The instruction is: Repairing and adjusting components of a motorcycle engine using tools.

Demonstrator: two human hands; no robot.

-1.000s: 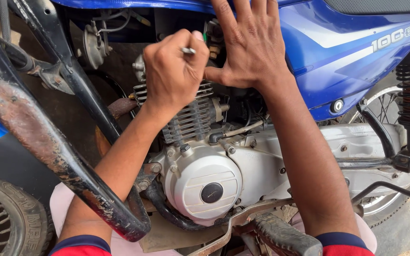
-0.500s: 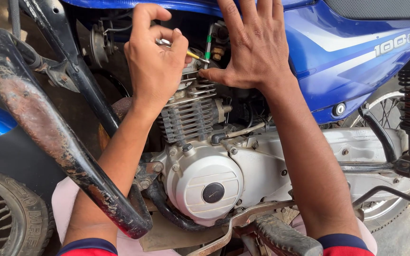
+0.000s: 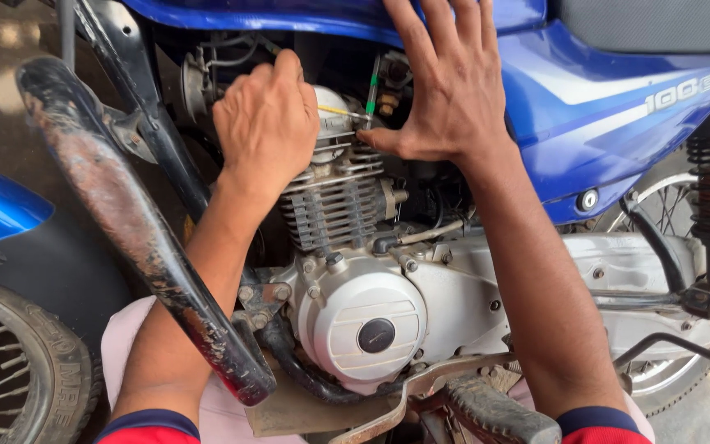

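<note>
The left hand (image 3: 269, 123) is closed around a thin yellow-shafted tool (image 3: 340, 110) above the silver finned engine cylinder (image 3: 334, 201). The right hand (image 3: 454, 86), fingers spread wide, presses flat on the blue motorcycle tank (image 3: 610, 107).

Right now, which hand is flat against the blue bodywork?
The right hand: fingers spread, palm on the blue side panel. The left hand is curled closed over the engine's cylinder head.

One label only: a silver-white decal (image 3: 682, 92) of raised characters on the blue side panel (image 3: 610, 123), well to the right of the right hand's fingers (image 3: 454, 33). No packages, signs or screens.
</note>
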